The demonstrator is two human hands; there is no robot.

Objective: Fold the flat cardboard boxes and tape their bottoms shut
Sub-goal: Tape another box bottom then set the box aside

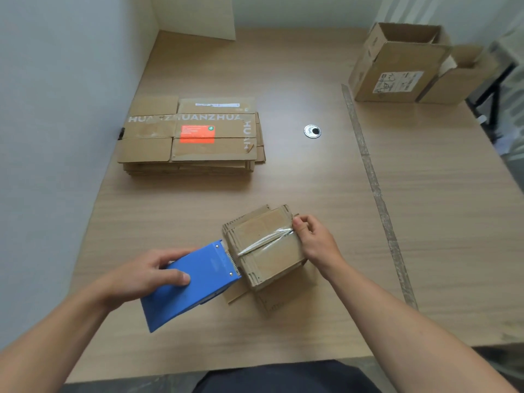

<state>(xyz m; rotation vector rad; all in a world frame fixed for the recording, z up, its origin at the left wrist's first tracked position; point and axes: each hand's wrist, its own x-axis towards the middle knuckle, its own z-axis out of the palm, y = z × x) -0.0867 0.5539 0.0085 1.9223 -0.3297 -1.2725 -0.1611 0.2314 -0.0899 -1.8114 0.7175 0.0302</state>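
A small folded cardboard box (266, 248) stands bottom-up on the table near the front. A strip of clear tape (266, 241) runs across its closed flaps. My right hand (314, 239) pinches the tape's end at the box's right edge. My left hand (147, 275) grips a blue tape dispenser (192, 282), whose toothed blade touches the box's left edge. Farther back on the left lies a stack of flat cardboard boxes (192, 137), the top one bearing an orange label.
Two open cardboard boxes (397, 66) stand at the table's back right. A round metal cable grommet (312, 131) sits mid-table. A worn tape line (374, 188) runs along the tabletop. A white wall borders the left side.
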